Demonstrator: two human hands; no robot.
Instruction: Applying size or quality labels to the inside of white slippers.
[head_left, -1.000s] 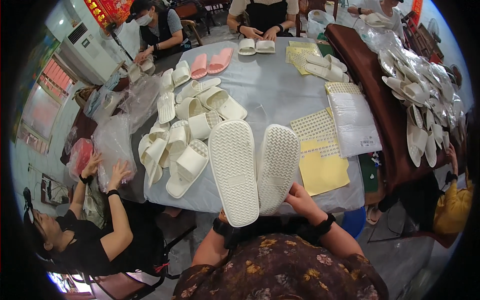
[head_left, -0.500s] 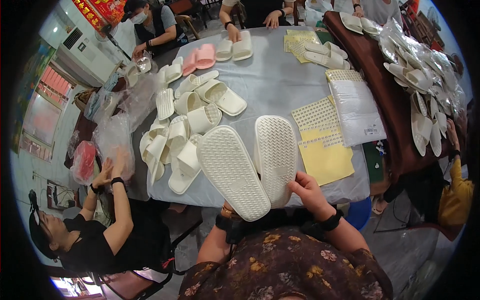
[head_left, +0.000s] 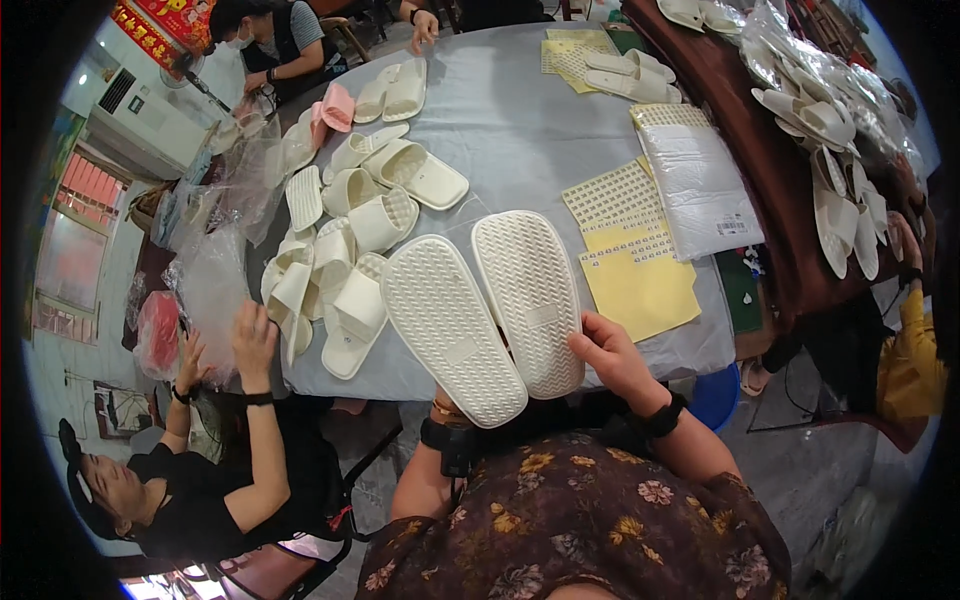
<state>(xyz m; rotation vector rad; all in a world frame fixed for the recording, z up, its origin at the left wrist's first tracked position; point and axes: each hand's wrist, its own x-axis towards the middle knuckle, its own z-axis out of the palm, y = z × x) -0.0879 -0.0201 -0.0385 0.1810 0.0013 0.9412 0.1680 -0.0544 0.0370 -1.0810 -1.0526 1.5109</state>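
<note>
Over the surface's [head_left: 500,110] near edge, one slipper [head_left: 528,290] is being clamped by the right hand [head_left: 612,355]; the left hand's [head_left: 440,397] grip, being hidden by another slipper [head_left: 455,330], cannot be told.

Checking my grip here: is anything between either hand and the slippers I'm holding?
Nothing visible comes between the right hand and the right slipper, which it touches directly at the lower right edge. The left hand is mostly hidden behind the left slipper, so I can't tell there.
</note>
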